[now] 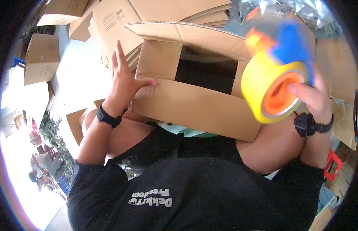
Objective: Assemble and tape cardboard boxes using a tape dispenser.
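A cardboard box (196, 109) stands between my knees with its flaps spread, and its inside looks dark. My left hand (125, 79) is at the box's left corner. Its fingers are stretched upward and the thumb rests on the near flap; nothing is gripped in it. Raised over the box's right side, my right hand (315, 98) holds a tape dispenser (288, 44) in blue and orange, blurred by motion. A wide roll of yellow tape (256, 86) with an orange hub is mounted on it. The tape's free end cannot be made out.
Flattened cardboard sheets (159, 9) are stacked beyond the box. Crinkled clear plastic (321, 13) lies at the far right. Another carton (42, 57) stands at the far left, and a red plastic object (333, 165) is low on the right.
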`<state>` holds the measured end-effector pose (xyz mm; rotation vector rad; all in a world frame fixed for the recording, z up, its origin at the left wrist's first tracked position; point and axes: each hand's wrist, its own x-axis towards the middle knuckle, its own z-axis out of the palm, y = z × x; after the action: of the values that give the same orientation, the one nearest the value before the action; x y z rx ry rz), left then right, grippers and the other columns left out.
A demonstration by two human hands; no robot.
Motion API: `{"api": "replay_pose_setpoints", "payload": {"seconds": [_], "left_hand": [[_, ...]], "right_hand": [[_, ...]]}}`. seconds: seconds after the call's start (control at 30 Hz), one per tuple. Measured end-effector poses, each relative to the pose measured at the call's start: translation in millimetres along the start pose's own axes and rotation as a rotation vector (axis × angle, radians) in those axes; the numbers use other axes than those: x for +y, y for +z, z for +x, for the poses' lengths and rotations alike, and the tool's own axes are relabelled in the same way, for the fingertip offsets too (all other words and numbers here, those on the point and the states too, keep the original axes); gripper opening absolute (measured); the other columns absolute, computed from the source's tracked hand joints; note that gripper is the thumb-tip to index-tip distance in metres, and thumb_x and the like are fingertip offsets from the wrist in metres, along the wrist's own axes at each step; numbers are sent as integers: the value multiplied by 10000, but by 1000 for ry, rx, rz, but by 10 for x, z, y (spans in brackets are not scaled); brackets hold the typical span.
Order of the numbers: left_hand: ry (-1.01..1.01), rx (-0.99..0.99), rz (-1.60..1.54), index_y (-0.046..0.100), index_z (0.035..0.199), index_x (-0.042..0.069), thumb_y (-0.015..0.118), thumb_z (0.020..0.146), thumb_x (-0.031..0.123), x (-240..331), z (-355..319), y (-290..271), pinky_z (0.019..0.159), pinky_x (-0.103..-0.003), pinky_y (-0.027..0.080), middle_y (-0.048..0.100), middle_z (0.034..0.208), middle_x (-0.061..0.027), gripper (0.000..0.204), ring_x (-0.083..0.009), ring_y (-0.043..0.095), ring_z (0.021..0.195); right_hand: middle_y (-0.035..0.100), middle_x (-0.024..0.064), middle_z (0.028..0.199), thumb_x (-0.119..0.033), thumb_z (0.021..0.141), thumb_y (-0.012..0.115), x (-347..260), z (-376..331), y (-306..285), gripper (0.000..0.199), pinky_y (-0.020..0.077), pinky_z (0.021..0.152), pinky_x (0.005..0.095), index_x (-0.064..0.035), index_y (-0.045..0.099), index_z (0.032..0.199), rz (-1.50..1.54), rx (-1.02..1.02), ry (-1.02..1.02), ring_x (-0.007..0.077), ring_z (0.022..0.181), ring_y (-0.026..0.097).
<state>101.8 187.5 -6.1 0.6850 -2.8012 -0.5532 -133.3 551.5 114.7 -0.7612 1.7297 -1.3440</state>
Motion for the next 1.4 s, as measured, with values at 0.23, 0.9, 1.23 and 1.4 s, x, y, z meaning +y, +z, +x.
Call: {"api": "replay_pose_setpoints", "payload": {"seconds": [0.23,0.9,1.23,1.4], "left_hand": [[413,-35,190,163,1620,57,929,621,385,-129,-7,19,1212,-521,321,184,1666,-237,1301,-419,252,1522],[-90,-316,-592,481,1430,12,418,1085,480,-357,215,370,1026,-411,461,645,1256,-243,586,-353,616,1179],[150,28,-46,451,1435,-51,644,998,327,-155,288,240,962,-441,515,652,1160,-283,609,-383,646,1102],[-296,-487,-1018,623,1248,-68,615,1038,310,389,129,-200,806,-291,571,712,1021,-109,432,-170,686,879]], "right_hand": [[607,329,1273,-204,677,711,34,292,416,607,541,756,443,54,586,1212,-757,-648,139,438,847,669],[606,227,1294,-131,803,730,288,522,800,757,533,937,421,-48,461,1505,-695,-38,-537,382,1052,669],[542,136,989,-197,720,780,346,486,1090,879,563,685,395,-266,469,1539,-944,-87,-610,300,769,638],[515,124,930,-228,743,790,388,421,1079,815,552,655,397,-278,517,1508,-934,-125,-614,292,707,604]]}}
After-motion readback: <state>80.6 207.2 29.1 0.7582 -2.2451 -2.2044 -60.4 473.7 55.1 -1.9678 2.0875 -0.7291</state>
